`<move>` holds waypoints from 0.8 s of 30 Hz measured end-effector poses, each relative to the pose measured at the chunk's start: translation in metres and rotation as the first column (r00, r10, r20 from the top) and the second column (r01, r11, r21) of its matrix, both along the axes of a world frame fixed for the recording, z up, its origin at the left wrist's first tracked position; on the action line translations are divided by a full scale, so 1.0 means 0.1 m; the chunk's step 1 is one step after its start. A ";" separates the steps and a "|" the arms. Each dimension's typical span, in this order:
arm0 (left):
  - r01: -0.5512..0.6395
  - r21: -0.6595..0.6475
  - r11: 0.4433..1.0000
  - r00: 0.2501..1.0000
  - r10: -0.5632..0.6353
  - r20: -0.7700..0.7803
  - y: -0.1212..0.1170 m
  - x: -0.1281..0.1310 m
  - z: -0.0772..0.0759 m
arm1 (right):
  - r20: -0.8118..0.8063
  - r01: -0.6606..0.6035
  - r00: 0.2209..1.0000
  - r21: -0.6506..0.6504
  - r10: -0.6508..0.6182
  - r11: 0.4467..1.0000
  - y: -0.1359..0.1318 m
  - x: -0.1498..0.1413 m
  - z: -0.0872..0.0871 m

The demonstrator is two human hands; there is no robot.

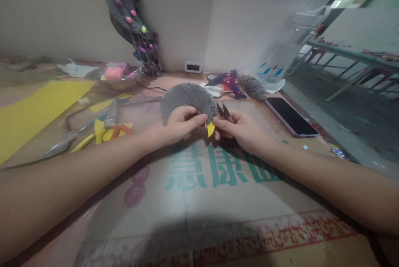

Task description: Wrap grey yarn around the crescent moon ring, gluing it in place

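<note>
A crescent wrapped in grey yarn [183,94] is held over the cardboard, its curve facing away from me. My left hand [187,121] is closed on its inner edge, thumb toward the right tip. At that tip a small yellow piece [211,129] sticks out downward. My right hand [233,127] pinches at the yellow piece with thumb and finger. Small dark-bladed scissors [223,111] are also in that hand, blades pointing up and slightly apart. The fingers hide the scissors' handles.
Printed cardboard [187,208] covers the table. A glue gun [227,84] with a lit red light, a phone [291,116] and a plastic jug [277,55] stand right. Yellow sheet [34,109], scraps and a cord lie left. A decorated grey moon [124,13] leans on the wall.
</note>
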State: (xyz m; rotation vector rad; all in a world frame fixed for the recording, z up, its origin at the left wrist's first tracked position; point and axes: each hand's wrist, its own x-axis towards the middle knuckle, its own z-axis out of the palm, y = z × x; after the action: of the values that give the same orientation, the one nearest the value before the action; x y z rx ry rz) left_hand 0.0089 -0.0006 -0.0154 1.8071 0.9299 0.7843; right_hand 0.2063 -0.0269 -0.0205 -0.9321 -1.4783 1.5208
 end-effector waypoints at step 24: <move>0.010 0.349 0.937 0.994 0.029 -0.105 0.05 -0.02 0.02 | 0.076 -0.002 0.997 0.082 -0.005 0.997 0.00 0.02 0.00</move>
State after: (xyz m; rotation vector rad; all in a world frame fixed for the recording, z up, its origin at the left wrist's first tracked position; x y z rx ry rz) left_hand 0.0070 0.0040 -0.0131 2.1740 0.9115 0.9098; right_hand 0.2083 -0.0265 -0.0201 -0.9508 -1.5818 1.4260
